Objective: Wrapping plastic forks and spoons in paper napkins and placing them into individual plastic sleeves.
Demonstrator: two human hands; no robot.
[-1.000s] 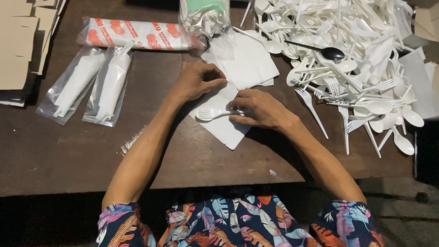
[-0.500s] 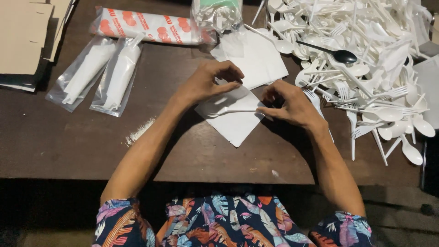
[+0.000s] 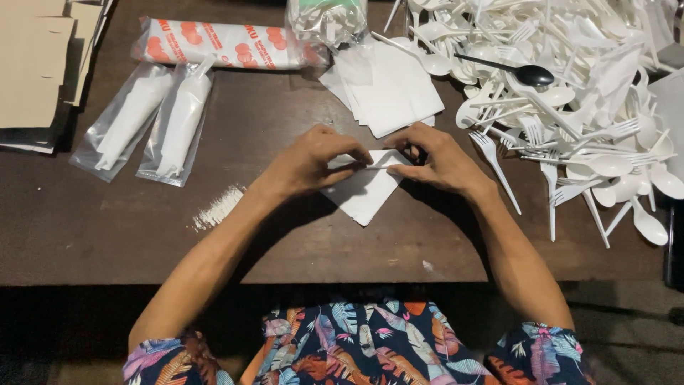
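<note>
Head cam: both hands are working a white paper napkin (image 3: 365, 191) laid corner-down, diamond-wise, on the dark wood table (image 3: 107, 228), just below the napkin stack (image 3: 388, 89). Left hand (image 3: 310, 162) is pinching narrow on the napkin's top-left fold, fingertips closed on the paper. Right hand (image 3: 440, 158) is doing the same on the top-right side, thumb & fingers closed on the fold. Whether any cutlery is sitting under the fold, can't tell; hands are hiding it.

Doing it well, imo: keeping both pinches level so the crease is running straight, pressing the paper flat to the table rather than lifting, and keeping the lower point lying flat while the top edge is turning over. Thin paper will be tearing or skewing if pulled unevenly.

Materials: napkin is soft, matte, thin, square w/ sharp corners. Table is worn, dull brown w/ a pale scuffed streak (image 3: 217, 207). To the right, a heap of glossy white plastic forks & spoons (image 3: 570, 107), stiff and tangled, w/ one black spoon (image 3: 524, 73) on top. Left: two clear crinkly bags holding white rolled bundles (image 3: 153, 117), a red-and-white printed packet (image 3: 221, 44), flat tan cardboard (image 3: 32, 64).
</note>
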